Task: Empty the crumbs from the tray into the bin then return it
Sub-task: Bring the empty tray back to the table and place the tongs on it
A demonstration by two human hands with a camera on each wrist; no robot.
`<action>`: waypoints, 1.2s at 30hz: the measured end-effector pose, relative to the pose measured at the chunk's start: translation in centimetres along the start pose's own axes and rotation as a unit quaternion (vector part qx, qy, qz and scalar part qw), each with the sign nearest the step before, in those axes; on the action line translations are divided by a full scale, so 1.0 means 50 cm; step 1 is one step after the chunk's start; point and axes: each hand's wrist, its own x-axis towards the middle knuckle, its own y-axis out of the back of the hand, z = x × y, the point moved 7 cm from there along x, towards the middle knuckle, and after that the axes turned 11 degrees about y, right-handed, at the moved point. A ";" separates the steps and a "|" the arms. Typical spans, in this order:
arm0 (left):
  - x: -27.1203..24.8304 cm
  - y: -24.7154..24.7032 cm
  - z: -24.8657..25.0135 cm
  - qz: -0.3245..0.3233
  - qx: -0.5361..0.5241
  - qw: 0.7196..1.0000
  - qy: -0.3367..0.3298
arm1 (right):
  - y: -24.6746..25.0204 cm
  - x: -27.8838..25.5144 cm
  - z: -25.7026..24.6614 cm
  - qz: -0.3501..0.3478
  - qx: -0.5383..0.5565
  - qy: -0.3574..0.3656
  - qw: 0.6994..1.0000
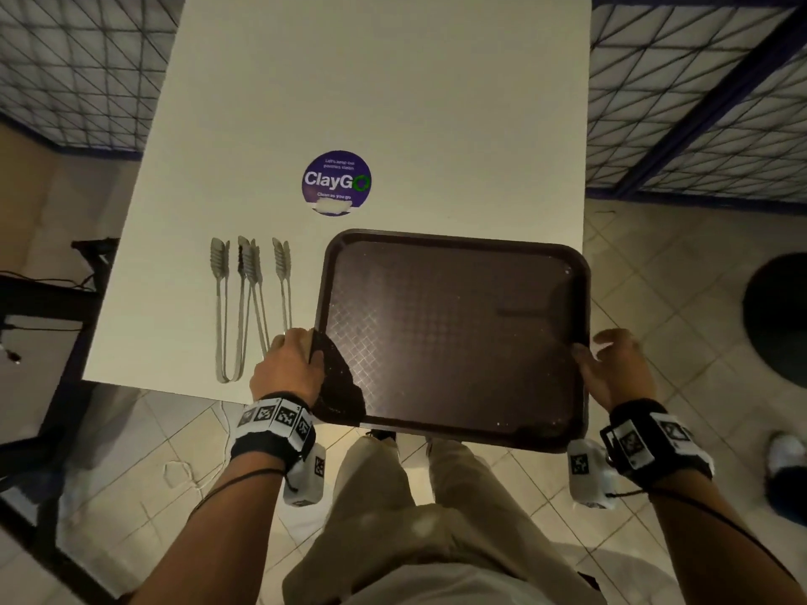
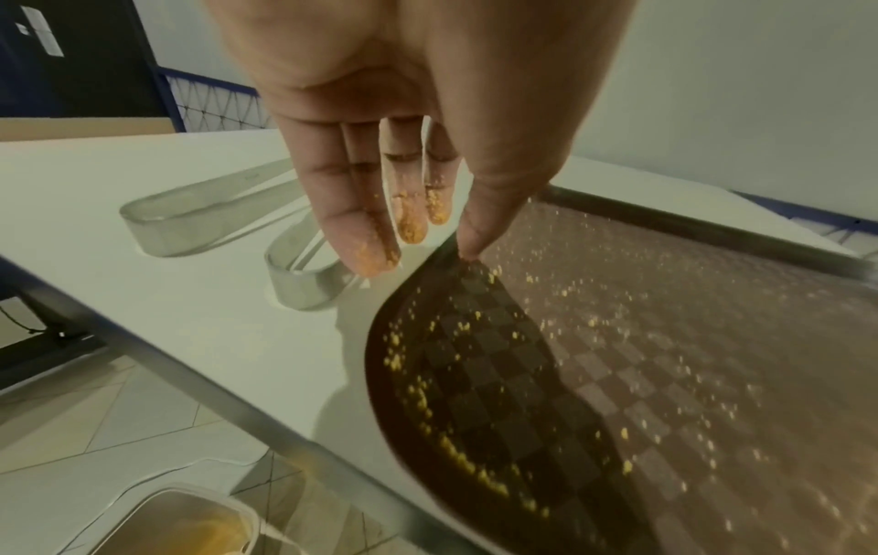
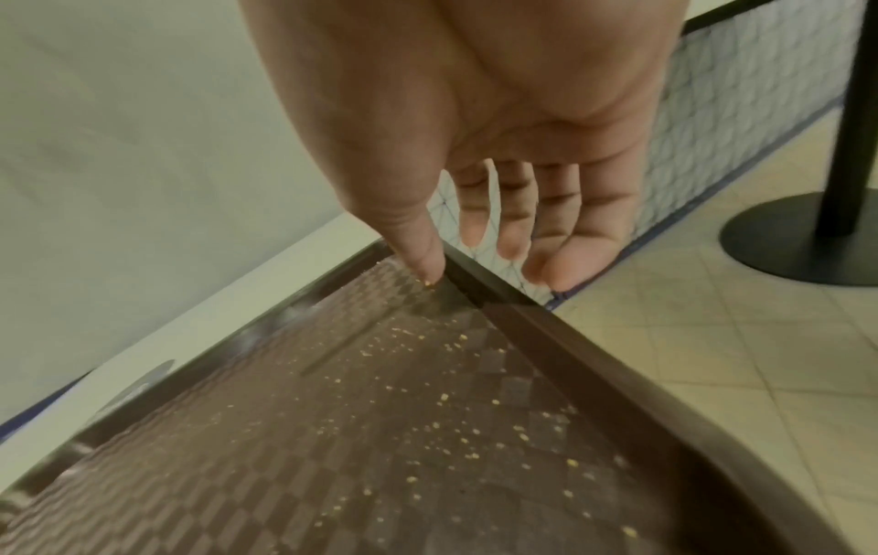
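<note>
two hands held the tray (image 1: 450, 334) by its side rims at the near right corner of the white table (image 1: 349, 102), its near edge hanging past the table's edge over the tiled floor. the tray was dark brown, rectangular with rounded corners and a raised rim, its floor stamped in a checkered weave. yellow crumbs (image 2: 456, 454) were scattered across it, thickest along the left rim. the left hand (image 1: 288, 364) set its thumb on the inside of the left rim, its fingers (image 2: 370, 244), dusted with yellow crumbs, reaching down outside it. the right hand (image 1: 615, 369) had its thumb inside the right rim and its fingers (image 3: 565, 263) extended outside. whether either hand's fingers touched the tray's underside could not be made out. from the head view the crumbs showed only as faint specks. the left hand covered the loop ends of some of the metal tongs (image 1: 244, 299) lying just left of the tray.
</note>
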 end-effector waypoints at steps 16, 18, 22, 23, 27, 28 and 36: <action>0.204 0.155 -0.207 0.026 -0.126 0.988 0.085 | -0.345 -0.132 -0.611 -0.235 0.018 0.261 0.936; 0.225 0.145 -0.211 -0.002 -0.120 0.990 0.078 | -0.407 -0.141 -0.653 -0.255 -0.001 0.233 0.938; 0.248 0.133 -0.207 -0.035 -0.124 0.990 0.052 | -0.485 -0.141 -0.707 -0.230 -0.041 0.202 0.951; 0.250 0.130 -0.206 -0.041 -0.120 0.991 0.047 | -0.497 -0.137 -0.714 -0.223 -0.046 0.183 0.956; 0.259 0.120 -0.201 -0.053 -0.100 0.993 0.025 | -0.531 -0.126 -0.732 -0.216 -0.083 0.135 0.963; 0.262 0.118 -0.200 -0.053 -0.103 0.993 0.019 | -0.537 -0.125 -0.736 -0.214 -0.091 0.134 0.963; 0.276 0.116 -0.198 -0.052 -0.113 0.992 -0.005 | -0.540 -0.125 -0.764 -0.207 -0.109 0.156 0.960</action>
